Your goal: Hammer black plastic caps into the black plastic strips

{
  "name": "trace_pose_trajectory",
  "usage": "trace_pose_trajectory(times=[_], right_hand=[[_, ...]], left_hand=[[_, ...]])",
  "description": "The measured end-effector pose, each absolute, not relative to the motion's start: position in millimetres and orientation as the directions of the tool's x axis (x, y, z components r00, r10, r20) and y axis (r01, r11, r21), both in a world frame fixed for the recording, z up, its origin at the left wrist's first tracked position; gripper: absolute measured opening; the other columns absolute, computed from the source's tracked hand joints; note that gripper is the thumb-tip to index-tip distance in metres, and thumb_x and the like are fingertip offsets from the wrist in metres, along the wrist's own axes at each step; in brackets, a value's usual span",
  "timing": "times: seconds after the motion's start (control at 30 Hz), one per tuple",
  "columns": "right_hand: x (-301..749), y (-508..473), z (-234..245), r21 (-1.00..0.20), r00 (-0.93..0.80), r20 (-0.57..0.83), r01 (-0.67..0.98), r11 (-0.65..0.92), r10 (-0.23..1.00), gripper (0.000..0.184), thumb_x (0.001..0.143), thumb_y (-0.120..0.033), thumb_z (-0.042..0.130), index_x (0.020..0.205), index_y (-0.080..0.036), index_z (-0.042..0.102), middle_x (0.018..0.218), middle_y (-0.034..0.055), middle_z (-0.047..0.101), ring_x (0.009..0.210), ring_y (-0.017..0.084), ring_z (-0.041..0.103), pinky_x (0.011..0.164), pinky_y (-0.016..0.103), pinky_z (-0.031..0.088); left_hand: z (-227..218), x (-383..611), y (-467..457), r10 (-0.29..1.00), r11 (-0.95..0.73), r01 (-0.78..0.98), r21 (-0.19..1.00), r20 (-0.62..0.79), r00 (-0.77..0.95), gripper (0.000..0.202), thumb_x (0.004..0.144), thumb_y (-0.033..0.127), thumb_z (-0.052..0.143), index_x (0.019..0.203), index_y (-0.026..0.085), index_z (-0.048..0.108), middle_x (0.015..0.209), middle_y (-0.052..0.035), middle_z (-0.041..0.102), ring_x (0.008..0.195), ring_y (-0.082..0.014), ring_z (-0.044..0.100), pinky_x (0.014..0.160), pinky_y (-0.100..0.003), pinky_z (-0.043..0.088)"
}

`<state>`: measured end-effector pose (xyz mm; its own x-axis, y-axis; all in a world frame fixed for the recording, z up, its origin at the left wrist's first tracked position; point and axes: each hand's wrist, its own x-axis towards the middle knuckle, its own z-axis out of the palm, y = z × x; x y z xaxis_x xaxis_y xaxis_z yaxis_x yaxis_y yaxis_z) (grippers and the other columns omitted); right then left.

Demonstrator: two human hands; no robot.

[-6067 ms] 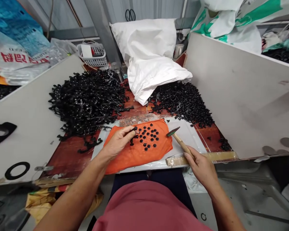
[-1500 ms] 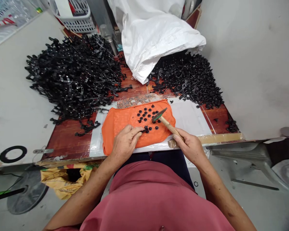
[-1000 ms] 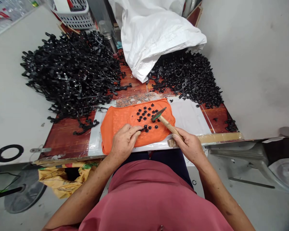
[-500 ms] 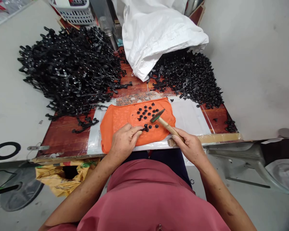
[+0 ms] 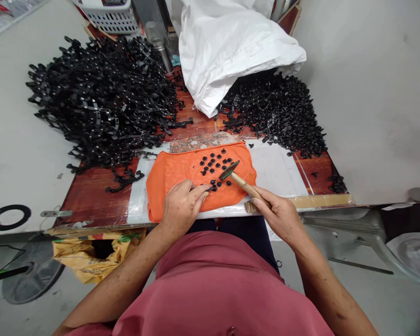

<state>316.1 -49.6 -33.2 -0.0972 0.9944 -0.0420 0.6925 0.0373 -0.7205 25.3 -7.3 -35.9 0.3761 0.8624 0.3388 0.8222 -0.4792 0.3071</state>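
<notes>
My right hand (image 5: 273, 208) is wrapped round the wooden handle of a small hammer (image 5: 247, 185). Its dark head, with a green patch, hovers over or rests by the small parts; I cannot tell which. My left hand (image 5: 182, 204) pinches a small black plastic piece (image 5: 211, 188) at the fingertips, low over an orange cloth (image 5: 177, 167). Several small round black parts (image 5: 212, 171) are scattered on the cloth, beyond the left fingertips and around the hammer head. The inner end of the pinched piece is hidden by my fingers.
A large heap of black plastic branched pieces (image 5: 105, 102) covers the table's left. On the right lies a pile of small black parts (image 5: 283, 112), partly under a white sack (image 5: 227, 46). A grey basket (image 5: 115, 19) stands behind. Below the edge hangs a yellow bag (image 5: 80, 259).
My left hand has shifted very slightly with the black piece still pinched. The hammer stays almost in place, and the view has moved a little.
</notes>
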Motion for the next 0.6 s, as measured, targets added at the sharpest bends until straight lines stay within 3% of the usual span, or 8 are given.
trace_pose_trajectory(times=[0.13,0.27,0.4,0.6], right_hand=[[316.5,-49.5,-33.3,-0.713,-0.093,-0.056,0.701,0.025,0.994,0.042,0.104,-0.034,0.051,0.144,-0.037,0.062,0.128,-0.0038,0.076,0.111,0.021,0.074,0.092,0.031,0.057],[316.4,-47.6,-37.8,-0.709,-0.069,-0.065,0.705,0.003,0.996,0.042,0.104,-0.036,0.051,0.144,-0.037,0.062,0.134,-0.0035,0.073,0.118,0.023,0.071,0.098,0.033,0.055],[317.1,-47.1,-40.1,-0.713,-0.055,-0.088,0.7,-0.025,0.995,0.042,0.103,-0.037,0.053,0.144,-0.036,0.062,0.133,-0.0026,0.073,0.118,0.023,0.071,0.104,0.036,0.053],[316.7,-46.9,-40.7,-0.698,-0.044,-0.081,0.715,-0.025,0.996,0.041,0.103,-0.039,0.052,0.143,-0.036,0.063,0.13,-0.0012,0.075,0.115,0.024,0.073,0.103,0.037,0.054]], left_hand=[[-35.7,23.5,-4.8,0.903,-0.429,0.762,0.485,0.268,0.337,0.027,0.102,0.029,0.055,0.116,0.021,0.077,0.082,-0.0025,0.062,0.076,-0.0146,0.062,0.074,-0.028,0.047],[-34.0,23.0,-4.3,0.915,-0.403,0.732,0.549,0.245,0.321,0.025,0.102,0.028,0.056,0.115,0.022,0.077,0.085,-0.0022,0.064,0.077,-0.014,0.062,0.076,-0.027,0.049],[-32.8,23.4,-4.6,0.911,-0.413,0.742,0.528,0.246,0.332,0.027,0.103,0.03,0.055,0.116,0.022,0.077,0.083,-0.0021,0.063,0.076,-0.0137,0.061,0.075,-0.027,0.049],[-37.8,22.8,-6.5,0.883,-0.46,0.79,0.405,0.302,0.359,0.029,0.103,0.032,0.055,0.117,0.022,0.078,0.082,-0.0027,0.06,0.075,-0.0146,0.06,0.074,-0.028,0.047]])
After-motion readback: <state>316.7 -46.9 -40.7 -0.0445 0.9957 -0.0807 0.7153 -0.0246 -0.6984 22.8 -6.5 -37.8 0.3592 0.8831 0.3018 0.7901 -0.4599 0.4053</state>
